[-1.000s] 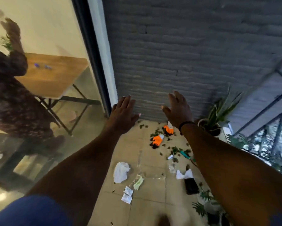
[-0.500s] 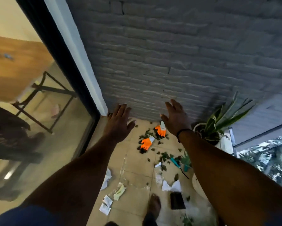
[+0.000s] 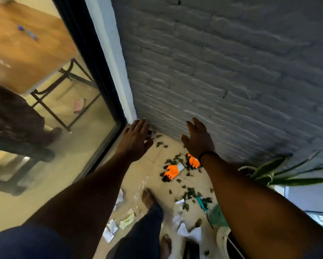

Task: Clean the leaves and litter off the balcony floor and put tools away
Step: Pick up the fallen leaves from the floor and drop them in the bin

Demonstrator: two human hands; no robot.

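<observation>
Both arms out, left hand [image 3: 135,141] and right hand [image 3: 199,139] spread flat, fingers straight, holding nothing, above the tiled balcony floor [image 3: 153,157] where leaves [image 3: 189,193], 2 orange gloves [image 3: 171,171], paper scraps [image 3: 111,228] and a teal hand tool [image 3: 201,202] lie near a potted plant [image 3: 265,174].

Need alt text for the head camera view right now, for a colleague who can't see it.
Both hands, left and right, reach forward open and empty over a tiled balcony floor strewn with leaves, paper scraps and two orange gloves. A grey brick wall rises ahead, with a glass door on the left.
</observation>
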